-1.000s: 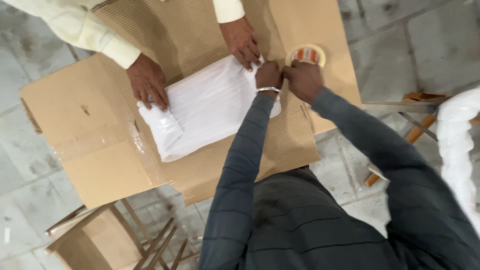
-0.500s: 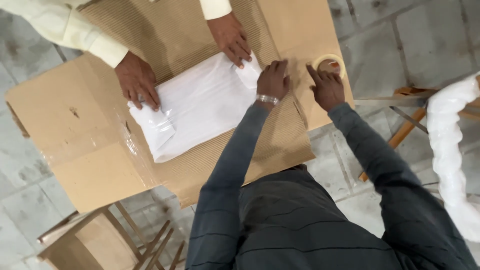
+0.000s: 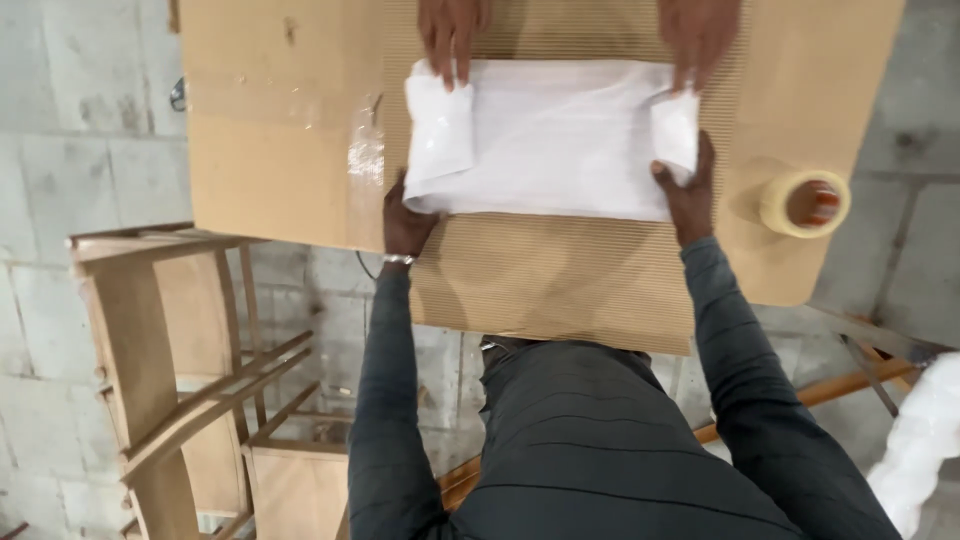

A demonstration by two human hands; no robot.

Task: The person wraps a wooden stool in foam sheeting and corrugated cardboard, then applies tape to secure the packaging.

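One head-worn view — looking steeply down, close over the cardboard sheet (image 3: 560, 280).

Furniture workshop, wooden chair frames (image 3: 190, 370), cardboard (image 3: 560, 270)

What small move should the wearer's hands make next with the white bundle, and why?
Probably press the white bundle flat. The left hand and right hand grip its near corners, another person's hands pin the far edge, and the tape roll lies beside it, unused.

White plastic-wrapped bundle (image 3: 548, 140) glossy; corrugated cardboard (image 3: 560, 280) matt.
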